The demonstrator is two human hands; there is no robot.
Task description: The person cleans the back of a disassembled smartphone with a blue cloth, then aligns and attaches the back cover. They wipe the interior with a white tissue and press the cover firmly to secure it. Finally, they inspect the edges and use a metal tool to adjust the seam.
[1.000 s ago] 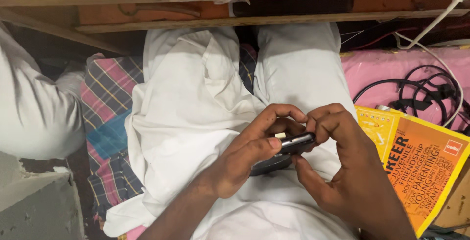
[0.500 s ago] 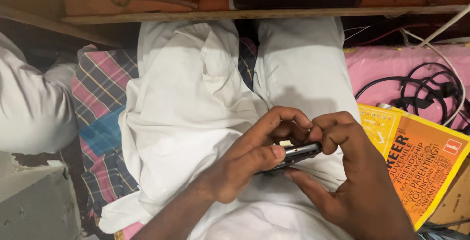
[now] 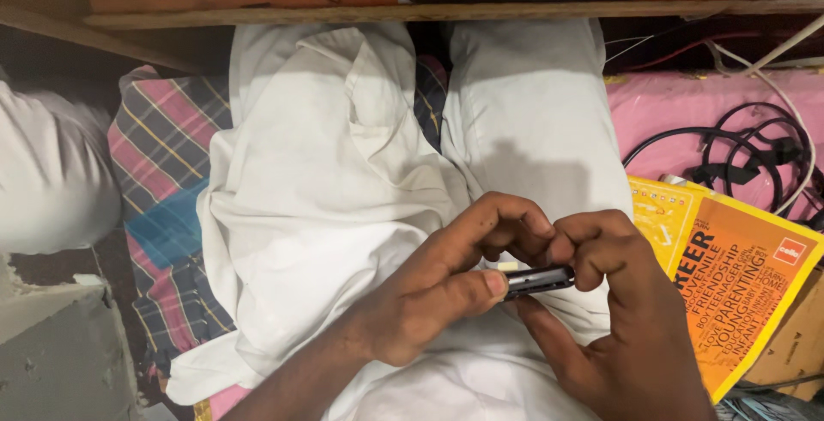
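White lap (image 3: 343, 215): two hands (both gripping) (image 3: 412, 309) (image 3: 618, 327), one black device (image 3: 537, 280).

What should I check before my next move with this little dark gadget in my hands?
1. Left hand on the gadget: ok, thumb pressed to its near end.
2. Right hand on it: ok, fingers curl over the far end and a thumb sits below.
3. Gadget level and over the lap: ok, it lies roughly flat above the white cloth.
4. Small pale bit beside the gadget: cannot tell what it is or whether it is loose.
5. Open side of the gadget: cannot tell, too small to read.
6. Black cables and orange booklet: ok, apart from both hands.
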